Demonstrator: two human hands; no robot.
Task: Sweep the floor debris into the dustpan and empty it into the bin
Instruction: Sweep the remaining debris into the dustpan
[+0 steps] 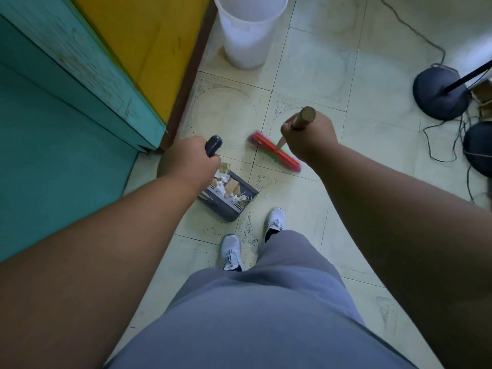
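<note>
the left hand (195, 158) is curled round the dark dustpan handle (213, 145); the grey dustpan (234, 201), holding paper scraps (226, 182), sits on the tiled floor (306, 75) at its 5 o'clock. the right hand (310, 137) grips the wooden broom handle (304, 118), the red broom head (275, 151) at its 8 o'clock. the white bin (249, 30) stands at 12 o'clock.

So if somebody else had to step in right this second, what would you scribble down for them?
Left hand grips the dustpan handle; right hand grips the top of the broom handle.
Dustpan sits on the floor in front of the feet, already holding paper and cardboard scraps. Red broom head is just beyond it, blurred.
White bin stands further ahead by the yellow wall.
Done: debris appears collected.
Left: carry the dustpan to the bin and tip it in.
</note>
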